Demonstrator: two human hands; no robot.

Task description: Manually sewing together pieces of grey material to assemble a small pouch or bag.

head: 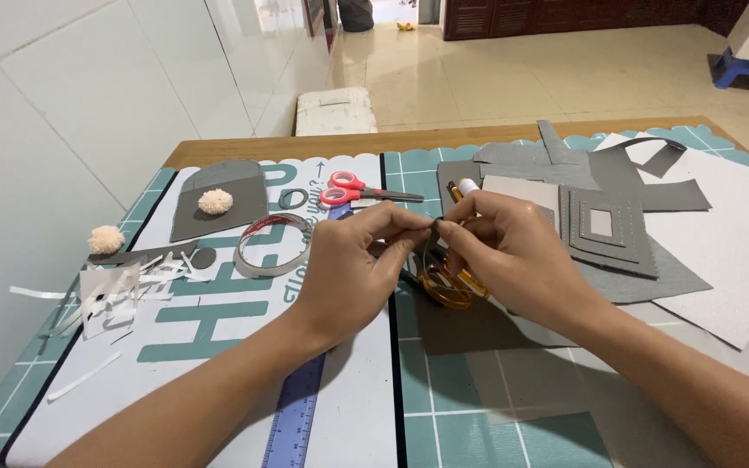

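My left hand and my right hand meet over the middle of the table, fingertips pinched together on a small dark grey piece. What the piece is cannot be made out. Just below the hands lies a pair of scissors with amber handles on a dark grey sheet. A ring of tape sits left of my left hand. Red-handled scissors lie just beyond the hands.
Grey felt cut-outs and white sheets cover the right side. At the left are two cream pom-poms, white paper scraps and a blue ruler on a green cutting mat. A white wall runs along the left.
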